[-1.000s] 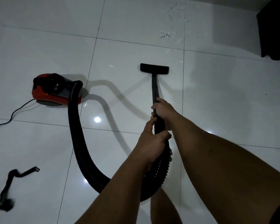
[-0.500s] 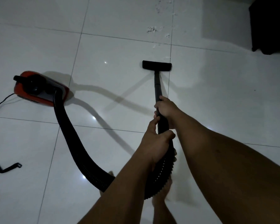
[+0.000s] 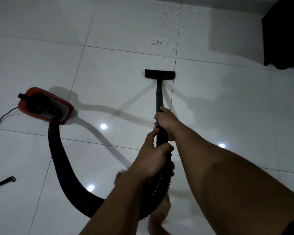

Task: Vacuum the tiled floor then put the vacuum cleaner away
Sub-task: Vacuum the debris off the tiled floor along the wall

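left hand (image 3: 152,158) and right hand (image 3: 166,120) both clenched.

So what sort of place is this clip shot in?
Probably a room in a home, dimly lit. The floor is large glossy white tiles, a red canister vacuum cleaner sits on it, and a dark piece of furniture stands in the corner. White crumbs litter the floor.

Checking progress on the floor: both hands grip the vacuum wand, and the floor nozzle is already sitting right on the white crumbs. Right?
Not quite. In the head view both the left hand and right hand grip the wand, but the floor nozzle sits short of the white crumbs, which lie beyond it.
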